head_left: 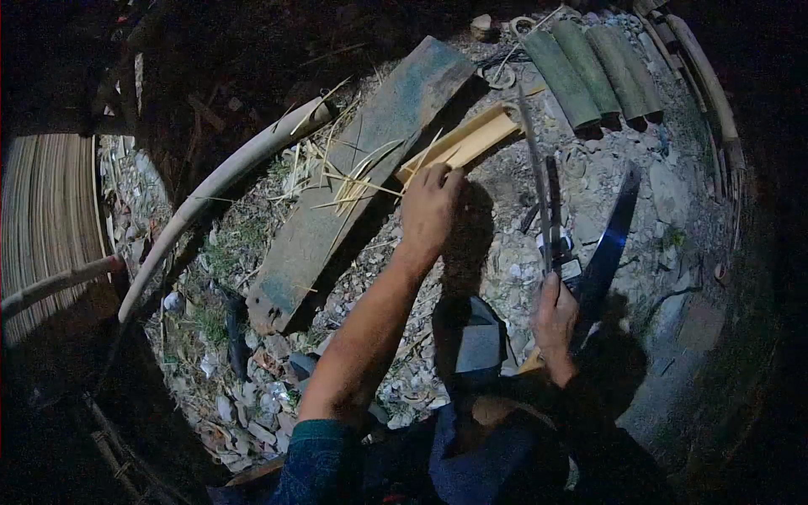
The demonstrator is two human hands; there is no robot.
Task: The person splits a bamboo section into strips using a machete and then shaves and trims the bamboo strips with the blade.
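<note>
beside the plank [370, 139], the left hand [431, 206] curls at the bamboo [467, 141], i can't tell if pinching; farther off, the right hand [555, 318] clenches a blade [536, 168].

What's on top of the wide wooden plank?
Thin pale strips lie loosely across the middle of the plank. They hide bits of the wood beneath, and the plank's underside is out of sight.

Split bamboo [476, 140] pale yellow; plank [318, 227] grey, blue-green stained; sleeve [321, 463] dark teal, patterned.
</note>
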